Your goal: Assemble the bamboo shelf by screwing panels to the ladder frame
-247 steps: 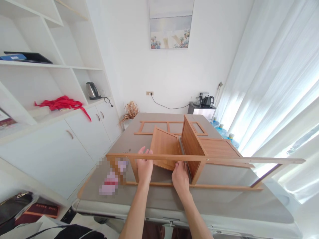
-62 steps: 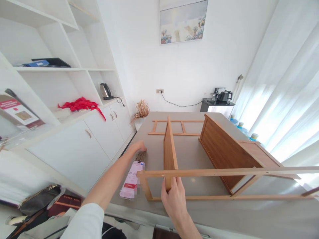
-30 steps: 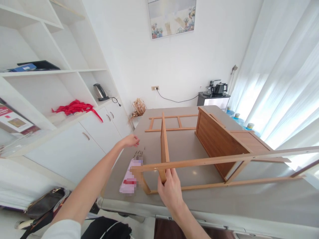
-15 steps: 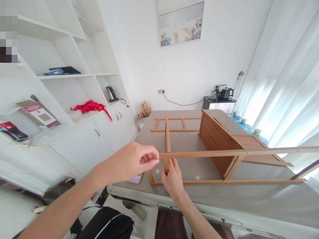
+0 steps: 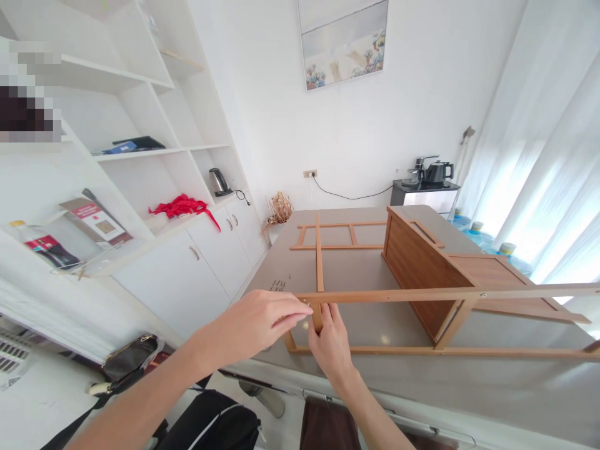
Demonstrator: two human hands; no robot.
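Observation:
My left hand (image 5: 274,315) is closed in a pinch at the left end of a long wooden rail (image 5: 375,296). A tiny, pale, screw-like piece shows at its fingertips, too small to make out well. Below that rail, my right hand (image 5: 330,344) wraps round the near end of a wooden crosspiece (image 5: 319,259), which meets the rail beside my left fingertips. The rail belongs to a frame lying on its side, with a wide brown panel (image 5: 424,275) standing upright within it. A lower rail (image 5: 384,351) runs along the table.
Several small dark screws (image 5: 277,285) lie on the grey table (image 5: 356,215) behind my left hand. A ladder-like wooden frame (image 5: 328,247) and another panel (image 5: 487,270) lie farther back. White shelves (image 5: 140,150) stand left; water bottles (image 5: 475,234) stand beyond the right edge.
My left hand has moved onto the rail's end, its fingers now straighter and pressed together. My right hand keeps its grip on the crosspiece. The view has shifted slightly left.

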